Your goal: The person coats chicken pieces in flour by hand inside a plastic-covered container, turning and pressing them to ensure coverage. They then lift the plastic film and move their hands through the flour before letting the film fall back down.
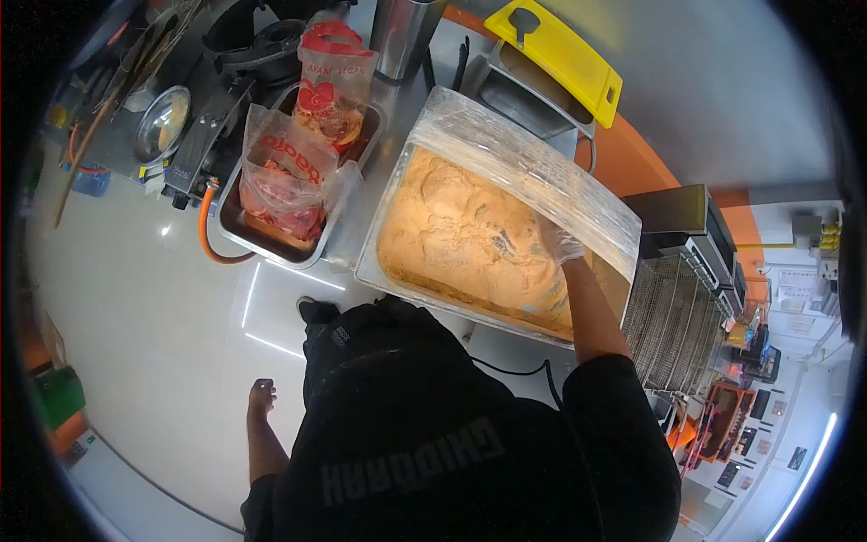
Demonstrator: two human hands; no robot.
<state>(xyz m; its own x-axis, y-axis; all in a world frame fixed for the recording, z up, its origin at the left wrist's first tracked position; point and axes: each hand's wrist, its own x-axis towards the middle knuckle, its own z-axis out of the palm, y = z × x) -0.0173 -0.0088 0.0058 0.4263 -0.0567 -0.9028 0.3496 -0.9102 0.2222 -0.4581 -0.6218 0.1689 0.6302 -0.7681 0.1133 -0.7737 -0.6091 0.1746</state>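
A large white tub (470,312) holds orange-tinted flour-like powder (452,212), with darker lumps on its surface. Clear plastic wrap (533,172) covers the tub's far side. My right hand (562,242) reaches into the tub at the right, by the edge of the wrap; it looks covered by thin clear plastic. Its fingers are hidden in the powder or under the wrap. My left hand (262,396) hangs low at my side above the floor, fingers curled in, with nothing visible in it.
Left of the tub, a metal tray (298,257) holds bags of raw meat (284,194). Behind stand a metal container (524,95) and a yellow lid (564,54). A gas stove (194,144) with an orange hose (208,239) is at left, wire racks (673,316) at right.
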